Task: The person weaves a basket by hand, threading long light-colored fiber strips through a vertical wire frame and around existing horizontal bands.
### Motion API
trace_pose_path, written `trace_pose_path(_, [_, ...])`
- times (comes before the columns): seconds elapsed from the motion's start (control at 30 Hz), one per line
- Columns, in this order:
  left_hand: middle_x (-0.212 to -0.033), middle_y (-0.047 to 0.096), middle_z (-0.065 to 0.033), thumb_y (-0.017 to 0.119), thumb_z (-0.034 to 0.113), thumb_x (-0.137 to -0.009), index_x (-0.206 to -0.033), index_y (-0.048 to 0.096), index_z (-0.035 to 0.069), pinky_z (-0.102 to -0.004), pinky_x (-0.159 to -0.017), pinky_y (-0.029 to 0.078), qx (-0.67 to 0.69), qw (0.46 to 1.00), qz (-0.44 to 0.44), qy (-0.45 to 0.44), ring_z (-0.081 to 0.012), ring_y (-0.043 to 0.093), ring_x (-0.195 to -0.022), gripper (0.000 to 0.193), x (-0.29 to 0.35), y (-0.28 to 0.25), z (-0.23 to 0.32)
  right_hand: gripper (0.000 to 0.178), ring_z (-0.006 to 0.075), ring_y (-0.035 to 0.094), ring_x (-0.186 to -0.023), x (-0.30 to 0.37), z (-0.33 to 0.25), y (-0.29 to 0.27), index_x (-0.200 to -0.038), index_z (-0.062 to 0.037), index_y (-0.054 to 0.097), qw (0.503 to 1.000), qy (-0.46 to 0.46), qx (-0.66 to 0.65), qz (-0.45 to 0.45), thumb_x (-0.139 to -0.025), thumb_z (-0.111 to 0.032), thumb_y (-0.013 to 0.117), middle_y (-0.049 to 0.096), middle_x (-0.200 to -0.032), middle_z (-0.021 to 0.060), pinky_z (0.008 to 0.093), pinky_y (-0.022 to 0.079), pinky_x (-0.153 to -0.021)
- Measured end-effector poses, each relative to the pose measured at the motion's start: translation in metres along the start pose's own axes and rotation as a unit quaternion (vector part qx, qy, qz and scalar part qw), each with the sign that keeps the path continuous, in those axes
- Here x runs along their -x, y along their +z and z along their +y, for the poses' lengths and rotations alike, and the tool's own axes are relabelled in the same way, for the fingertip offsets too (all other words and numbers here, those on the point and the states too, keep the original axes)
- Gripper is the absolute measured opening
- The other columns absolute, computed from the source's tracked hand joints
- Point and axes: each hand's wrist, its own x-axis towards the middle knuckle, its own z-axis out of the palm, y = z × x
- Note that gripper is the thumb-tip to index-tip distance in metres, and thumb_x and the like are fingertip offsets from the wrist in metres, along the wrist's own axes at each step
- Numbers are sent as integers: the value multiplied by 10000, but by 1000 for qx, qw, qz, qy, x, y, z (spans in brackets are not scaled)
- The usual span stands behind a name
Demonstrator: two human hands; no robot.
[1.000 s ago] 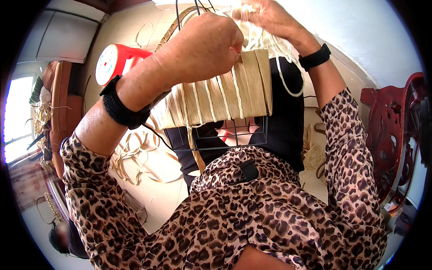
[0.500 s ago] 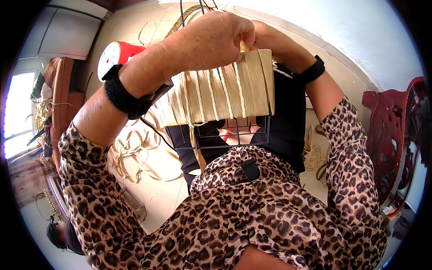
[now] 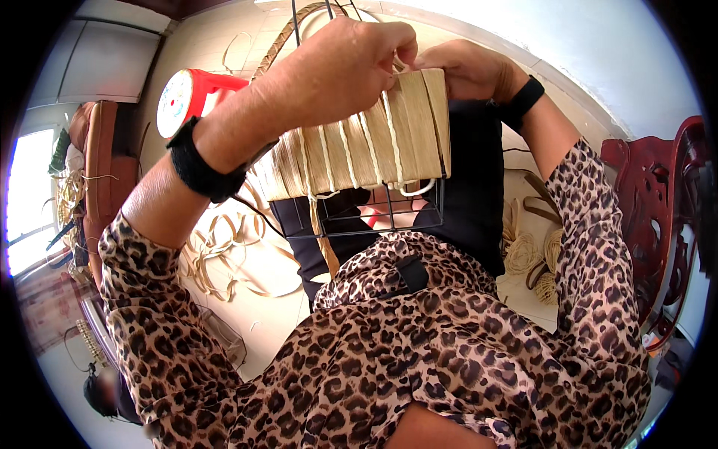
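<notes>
On my lap is a black wire frame (image 3: 404,228), its upper panel wrapped in pale straw-coloured strips (image 3: 422,123). Several white twisted cords (image 3: 369,150) run across the panel in rows. My left hand (image 3: 363,63) is at the panel's top edge, fingertips pinched round what appears to be the end of a white cord. Close beside it, my right hand (image 3: 467,67) curls over the top right corner; its fingers are partly hidden behind the panel. A white cord loop (image 3: 420,188) sticks out below the panel, and a tan strip (image 3: 321,239) hangs from its lower left.
A red and white tub (image 3: 196,97) stands on the floor at the left. Loose tan strips (image 3: 224,254) lie below it. Coiled cords (image 3: 523,254) are at the right, near a carved dark red wooden chair (image 3: 647,217). A braided handle (image 3: 288,37) curves beyond the frame.
Both hands have shifted slightly, and the right hand now shows more at the corner. The white loop below the panel has appeared. The frame has moved a little up and left.
</notes>
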Motion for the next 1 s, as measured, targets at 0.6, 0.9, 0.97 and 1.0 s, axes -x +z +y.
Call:
trace_pose_path(0.6, [-862,594,-113,487,56,-822,-1042,546,49,-387,-914,364,-83,990,-108,-24,-275,520,-983,228,7,-19,2,302,141,609,-803,-57,18,5,-1059,2,536,888,184,-362,-214,-828,-182,599,617,-933,102,295,525,-694])
trace_pose_path(0.9, [-863,597,-129,482,108,-849,-1037,562,60,-395,-897,379,-157,981,-108,17,-302,510,-979,209,-8,-13,4,295,158,599,-829,-42,33,-22,-997,28,546,945,-198,91,-243,-719,-35,623,620,-915,86,292,492,-725])
trace_pose_path(0.97, [-850,593,-129,493,110,-841,-1018,561,56,-389,-873,392,-149,984,-94,9,-294,515,-968,197,-8,-10,5,338,170,594,-829,-39,31,-17,-981,38,546,935,-209,111,-265,-658,5,642,619,-907,86,301,482,-732])
trace_pose_path(1.0, [-862,588,-124,517,109,-819,-994,555,52,-382,-854,398,-151,986,-71,25,-288,517,-965,188,-8,-10,6,328,174,591,-813,-34,31,-7,-972,35,546,974,6,-109,-198,-662,-9,647,617,-895,82,301,481,-719])
